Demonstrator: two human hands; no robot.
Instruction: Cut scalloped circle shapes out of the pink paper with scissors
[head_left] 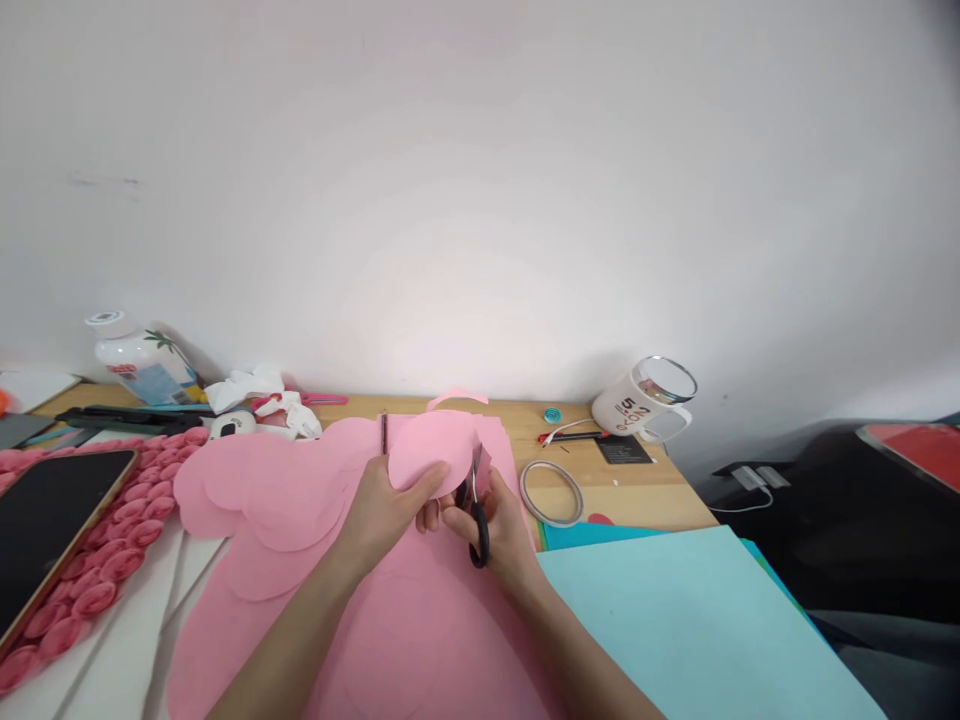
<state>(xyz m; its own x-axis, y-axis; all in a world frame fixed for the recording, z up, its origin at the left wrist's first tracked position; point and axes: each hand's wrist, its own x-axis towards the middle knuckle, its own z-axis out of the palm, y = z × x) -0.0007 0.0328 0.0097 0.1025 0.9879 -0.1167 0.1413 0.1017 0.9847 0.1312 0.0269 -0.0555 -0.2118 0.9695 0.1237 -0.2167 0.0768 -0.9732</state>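
Observation:
Between finger and thumb, my left hand pinches a rounded pink paper piece above the pink sheets. Black-handled scissors are in my right hand, their blades upright at the right edge of the piece. A small pink offcut hangs beside the blades. Under both hands lies a stack of pink paper. To the left, overlapping pink paper circles cover part of it. A dark pencil-like stick rests just behind my left hand.
Light blue paper lies at right, with a tape roll and a white mug behind it. A phone rests on pink ruffled material at left. A white bottle leans near the wall.

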